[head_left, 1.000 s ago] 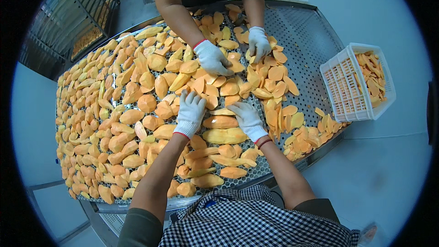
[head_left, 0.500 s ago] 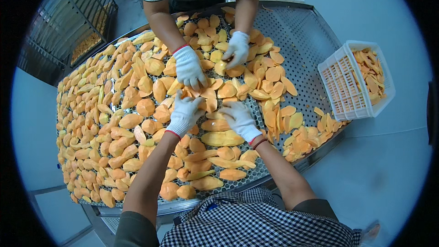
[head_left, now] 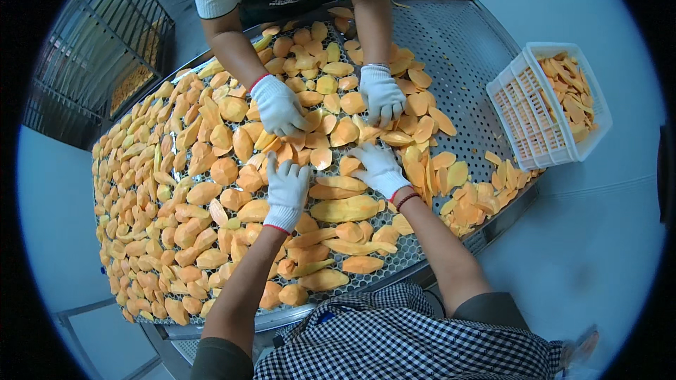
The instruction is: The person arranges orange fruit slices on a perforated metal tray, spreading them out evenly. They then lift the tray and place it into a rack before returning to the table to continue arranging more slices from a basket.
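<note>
Peeled orange pieces that look like sweet potato [head_left: 224, 169] cover a mesh tray [head_left: 401, 262] in front of me. My left hand [head_left: 287, 188], in a white knit glove with a red cuff, lies over the slices with its fingers stretched forward and apart, holding nothing I can see. To its right, my gloved right hand [head_left: 380, 170] has thumb and fingers closed on a small sweet potato slice [head_left: 349, 165]. Long yellow-orange pieces [head_left: 345, 208] lie in a row between my forearms.
Opposite me, a co-worker's gloved hands [head_left: 280, 107] [head_left: 382, 96] work among the same slices, close to mine. On the right, a perforated metal surface [head_left: 458, 63] carries a slice pile [head_left: 473, 205] and a white basket [head_left: 517, 109]. A metal rack [head_left: 98, 35] stands far left.
My left hand has drawn back toward me and its fingers have straightened. My right hand has moved slightly right and away from me. The co-worker's right-side hand has shifted right and nearer to me.
</note>
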`<action>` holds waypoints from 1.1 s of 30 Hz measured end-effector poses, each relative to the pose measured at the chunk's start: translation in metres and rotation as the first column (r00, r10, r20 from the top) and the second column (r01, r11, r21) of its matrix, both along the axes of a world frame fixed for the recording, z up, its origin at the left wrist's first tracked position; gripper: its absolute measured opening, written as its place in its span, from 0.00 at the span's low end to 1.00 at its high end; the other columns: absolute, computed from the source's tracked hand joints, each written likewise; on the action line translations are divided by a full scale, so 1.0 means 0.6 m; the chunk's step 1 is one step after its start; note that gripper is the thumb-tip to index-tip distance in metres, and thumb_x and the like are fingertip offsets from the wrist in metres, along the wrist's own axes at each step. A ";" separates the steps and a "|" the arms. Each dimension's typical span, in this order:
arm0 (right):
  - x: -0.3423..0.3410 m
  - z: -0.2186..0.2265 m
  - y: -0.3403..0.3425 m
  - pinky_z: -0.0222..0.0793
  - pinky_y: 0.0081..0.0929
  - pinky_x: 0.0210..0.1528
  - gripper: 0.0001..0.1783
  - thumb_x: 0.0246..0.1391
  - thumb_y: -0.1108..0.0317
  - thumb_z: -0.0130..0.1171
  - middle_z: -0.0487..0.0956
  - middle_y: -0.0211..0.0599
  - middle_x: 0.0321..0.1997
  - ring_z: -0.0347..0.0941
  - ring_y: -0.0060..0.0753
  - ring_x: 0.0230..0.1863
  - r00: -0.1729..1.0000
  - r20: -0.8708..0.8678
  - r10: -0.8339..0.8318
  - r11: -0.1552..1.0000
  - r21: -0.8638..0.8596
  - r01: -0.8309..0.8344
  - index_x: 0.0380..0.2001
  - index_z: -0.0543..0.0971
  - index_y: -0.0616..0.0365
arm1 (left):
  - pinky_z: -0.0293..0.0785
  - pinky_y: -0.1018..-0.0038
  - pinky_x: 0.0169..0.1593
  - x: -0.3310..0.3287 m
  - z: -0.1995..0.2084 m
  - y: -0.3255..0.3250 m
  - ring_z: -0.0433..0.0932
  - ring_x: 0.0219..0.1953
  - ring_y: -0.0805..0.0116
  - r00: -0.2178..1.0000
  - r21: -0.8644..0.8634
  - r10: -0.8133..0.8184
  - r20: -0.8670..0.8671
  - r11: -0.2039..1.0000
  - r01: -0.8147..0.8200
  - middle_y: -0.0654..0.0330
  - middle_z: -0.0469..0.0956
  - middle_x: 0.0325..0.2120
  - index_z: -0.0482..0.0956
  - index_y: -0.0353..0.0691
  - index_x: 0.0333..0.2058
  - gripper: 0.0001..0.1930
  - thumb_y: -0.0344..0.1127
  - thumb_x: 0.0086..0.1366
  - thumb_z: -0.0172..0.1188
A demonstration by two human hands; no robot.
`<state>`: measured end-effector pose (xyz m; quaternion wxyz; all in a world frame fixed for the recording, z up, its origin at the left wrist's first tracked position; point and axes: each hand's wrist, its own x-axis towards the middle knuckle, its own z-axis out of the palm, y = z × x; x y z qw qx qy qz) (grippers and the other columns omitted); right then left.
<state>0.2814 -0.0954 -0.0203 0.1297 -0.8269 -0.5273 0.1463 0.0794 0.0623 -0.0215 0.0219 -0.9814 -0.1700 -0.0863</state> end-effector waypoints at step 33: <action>-0.008 0.013 -0.133 0.72 0.44 0.52 0.27 0.60 0.54 0.58 0.81 0.51 0.49 0.77 0.54 0.51 0.799 -0.518 -0.304 0.908 0.096 0.407 0.59 0.71 0.52 | 0.42 0.48 0.72 -0.083 -0.010 -0.246 0.53 0.69 0.40 0.992 -0.440 0.114 0.056 0.894 -0.078 0.42 0.60 0.65 0.72 0.44 0.58 0.24 0.43 0.65 0.59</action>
